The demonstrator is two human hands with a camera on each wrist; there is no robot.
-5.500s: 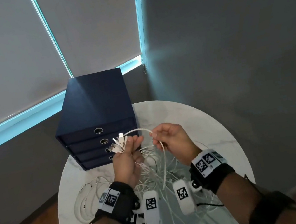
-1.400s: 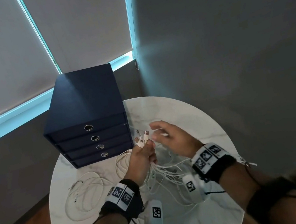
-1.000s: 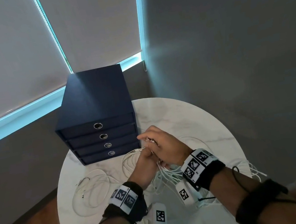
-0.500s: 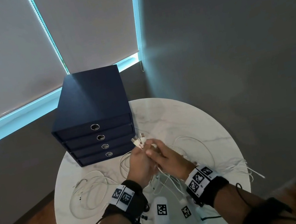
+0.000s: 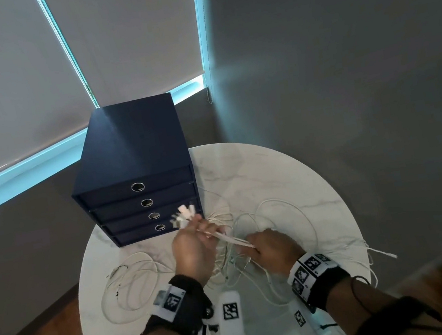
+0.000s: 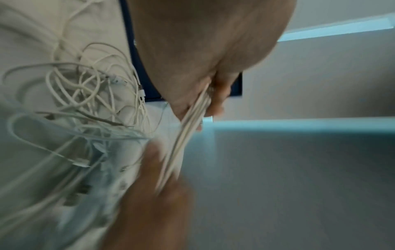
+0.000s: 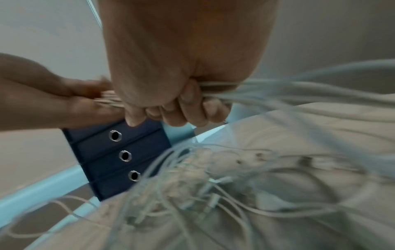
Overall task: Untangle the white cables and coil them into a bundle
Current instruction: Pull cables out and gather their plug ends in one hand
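A bunch of white cables (image 5: 233,241) runs taut between my two hands above the round marble table (image 5: 296,172). My left hand (image 5: 196,240) grips the bunch near its plug ends (image 5: 184,216), which fan out above the fist. My right hand (image 5: 258,248) is closed round the same strands a little to the right, its fingers (image 7: 183,111) curled under them. Loose cable loops (image 5: 288,214) trail from the right fist across the table. In the left wrist view the gripped strands (image 6: 188,125) cross a tangled pile (image 6: 91,94) on the table.
A dark blue drawer box (image 5: 138,180) stands at the table's back left, close behind the plug ends. A separate thin cable loop (image 5: 128,286) lies at the table's left. Some cable ends (image 5: 381,252) hang over the right edge. Grey walls stand behind and to the right.
My right hand has slid rightward along the bunch, away from the left hand, drawing the strands straight between them. My left hand still holds the plug ends.
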